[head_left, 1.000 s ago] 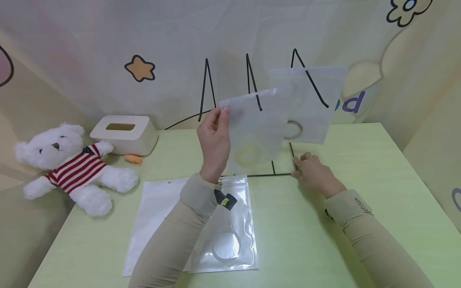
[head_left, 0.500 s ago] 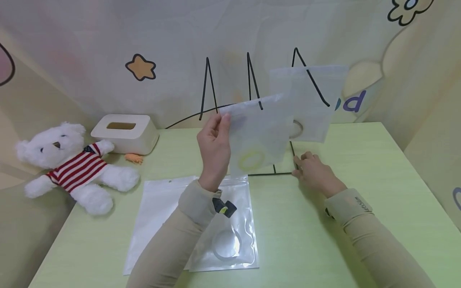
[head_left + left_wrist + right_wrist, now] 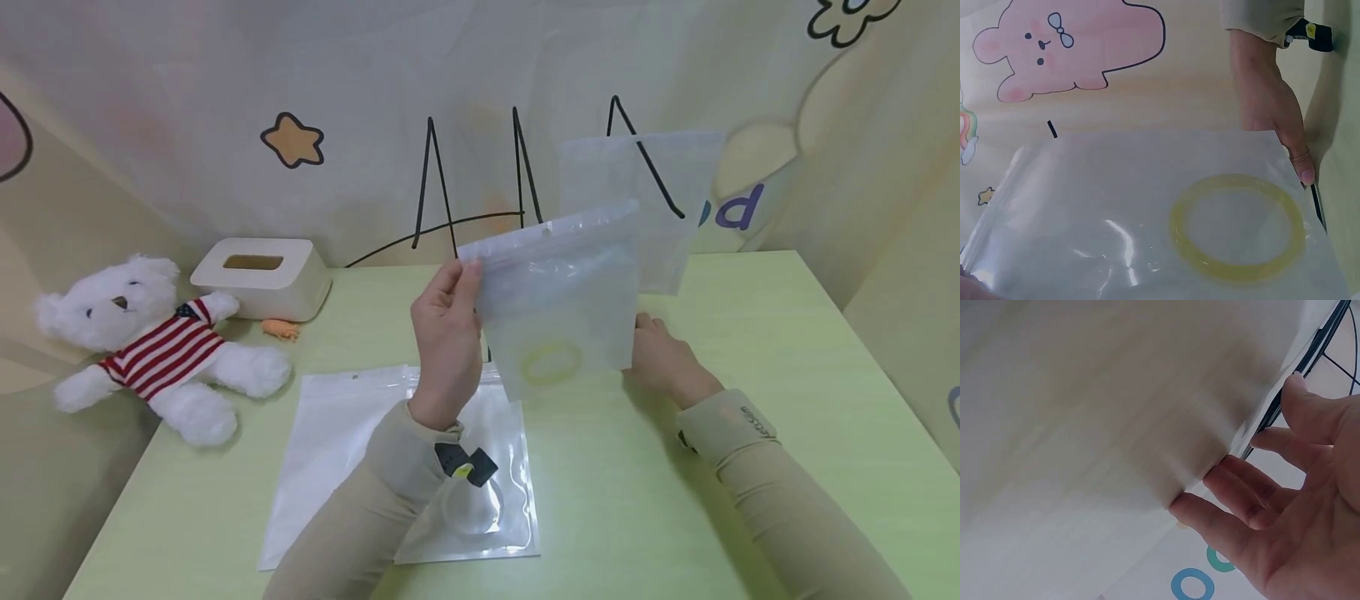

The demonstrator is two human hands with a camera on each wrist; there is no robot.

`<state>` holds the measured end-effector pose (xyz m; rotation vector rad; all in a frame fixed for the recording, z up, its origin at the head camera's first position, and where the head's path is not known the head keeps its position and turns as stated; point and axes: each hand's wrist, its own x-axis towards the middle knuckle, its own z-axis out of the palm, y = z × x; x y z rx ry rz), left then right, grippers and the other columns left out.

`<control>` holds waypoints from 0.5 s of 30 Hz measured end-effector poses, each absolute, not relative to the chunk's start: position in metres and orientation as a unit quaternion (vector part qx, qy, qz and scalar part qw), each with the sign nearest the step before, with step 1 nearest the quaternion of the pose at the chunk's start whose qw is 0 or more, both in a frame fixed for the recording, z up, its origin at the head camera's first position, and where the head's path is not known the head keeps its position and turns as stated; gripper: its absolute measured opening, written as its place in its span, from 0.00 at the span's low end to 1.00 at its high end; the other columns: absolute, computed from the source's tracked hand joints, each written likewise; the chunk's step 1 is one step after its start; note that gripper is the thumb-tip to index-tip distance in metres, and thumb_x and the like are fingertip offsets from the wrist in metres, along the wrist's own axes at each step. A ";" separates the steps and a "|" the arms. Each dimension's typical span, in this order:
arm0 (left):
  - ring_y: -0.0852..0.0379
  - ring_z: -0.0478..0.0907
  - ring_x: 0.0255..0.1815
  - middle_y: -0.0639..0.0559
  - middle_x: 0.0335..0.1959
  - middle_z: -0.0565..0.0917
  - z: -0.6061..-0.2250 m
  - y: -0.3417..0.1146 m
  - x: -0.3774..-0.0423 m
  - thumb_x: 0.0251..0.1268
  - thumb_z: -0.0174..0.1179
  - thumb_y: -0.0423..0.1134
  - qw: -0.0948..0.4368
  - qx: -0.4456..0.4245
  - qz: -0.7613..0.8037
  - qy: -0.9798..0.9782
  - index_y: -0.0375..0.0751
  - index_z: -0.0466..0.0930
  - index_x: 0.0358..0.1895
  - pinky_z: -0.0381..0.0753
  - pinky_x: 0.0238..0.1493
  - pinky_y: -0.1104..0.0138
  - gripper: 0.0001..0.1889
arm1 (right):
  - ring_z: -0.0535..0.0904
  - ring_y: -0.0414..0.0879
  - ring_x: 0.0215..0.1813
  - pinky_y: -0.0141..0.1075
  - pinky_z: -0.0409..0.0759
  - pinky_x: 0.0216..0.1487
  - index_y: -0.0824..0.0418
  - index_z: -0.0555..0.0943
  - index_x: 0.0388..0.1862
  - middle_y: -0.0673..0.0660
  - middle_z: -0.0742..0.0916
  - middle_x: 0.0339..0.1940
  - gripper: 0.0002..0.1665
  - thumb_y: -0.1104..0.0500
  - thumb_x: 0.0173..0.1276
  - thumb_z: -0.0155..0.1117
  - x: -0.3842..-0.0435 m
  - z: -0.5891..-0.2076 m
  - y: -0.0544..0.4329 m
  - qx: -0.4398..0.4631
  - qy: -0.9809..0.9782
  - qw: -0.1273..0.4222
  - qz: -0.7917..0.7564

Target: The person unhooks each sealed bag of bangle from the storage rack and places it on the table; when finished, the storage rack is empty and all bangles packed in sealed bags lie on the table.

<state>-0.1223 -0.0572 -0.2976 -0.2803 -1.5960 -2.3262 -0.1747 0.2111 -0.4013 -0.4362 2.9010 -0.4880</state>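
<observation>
My left hand (image 3: pixel 448 346) pinches the upper left corner of a translucent zip bag (image 3: pixel 566 287), which hangs tilted with a yellow ring (image 3: pixel 551 382) showing through it. The bag's top edge covers the tip of the middle hook on a black wire rack (image 3: pixel 528 167). Low on the rack, my right hand (image 3: pixel 667 360) holds its base; the held bag hides the fingertips in the head view. The right wrist view shows thumb and index finger at the black bar (image 3: pixel 1310 356). Another translucent bag (image 3: pixel 600 177) hangs on the right hook.
Two flat bags lie at the front: a white one (image 3: pixel 330 450) and a clear one (image 3: pixel 513 500) with a round shape inside. A white teddy bear (image 3: pixel 247 375), a tissue box (image 3: pixel 300 279) and a small orange toy (image 3: pixel 280 330) stand at the left. A patterned curtain backs the table.
The left hand has sunk slightly, and its bag has swung right and down, from behind the middle hook's tip to in front of it. The right hand has stayed at the rack's base.
</observation>
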 end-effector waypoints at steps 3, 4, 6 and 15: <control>0.57 0.73 0.36 0.49 0.41 0.78 -0.297 -0.057 -0.118 0.75 0.52 0.39 0.140 -0.081 -0.817 -0.554 0.32 0.79 0.54 0.77 0.41 0.71 0.15 | 0.66 0.64 0.54 0.61 0.77 0.38 0.73 0.76 0.55 0.69 0.72 0.54 0.20 0.59 0.72 0.54 -0.175 -0.402 0.210 -0.140 0.972 0.087 -0.167; 0.58 0.70 0.32 0.50 0.39 0.77 -0.297 -0.057 -0.117 0.75 0.52 0.39 0.134 -0.073 -0.819 -0.553 0.32 0.79 0.54 0.73 0.36 0.73 0.15 | 0.66 0.64 0.55 0.62 0.77 0.40 0.72 0.78 0.53 0.69 0.72 0.55 0.19 0.58 0.73 0.53 -0.175 -0.403 0.210 -0.139 0.972 0.089 -0.168; 0.58 0.66 0.30 0.51 0.37 0.74 -0.297 -0.057 -0.113 0.75 0.52 0.38 0.120 -0.060 -0.828 -0.545 0.31 0.79 0.54 0.67 0.31 0.74 0.14 | 0.66 0.64 0.57 0.63 0.77 0.43 0.71 0.82 0.45 0.69 0.72 0.56 0.18 0.57 0.74 0.54 -0.175 -0.402 0.209 -0.138 0.972 0.094 -0.164; 0.56 0.76 0.45 0.48 0.47 0.78 -0.300 -0.061 -0.097 0.75 0.52 0.37 0.023 -0.036 -0.865 -0.500 0.30 0.77 0.53 0.78 0.55 0.65 0.14 | 0.65 0.68 0.58 0.62 0.77 0.40 0.78 0.65 0.64 0.73 0.68 0.60 0.26 0.62 0.71 0.45 -0.175 -0.401 0.213 -0.136 0.974 0.092 -0.158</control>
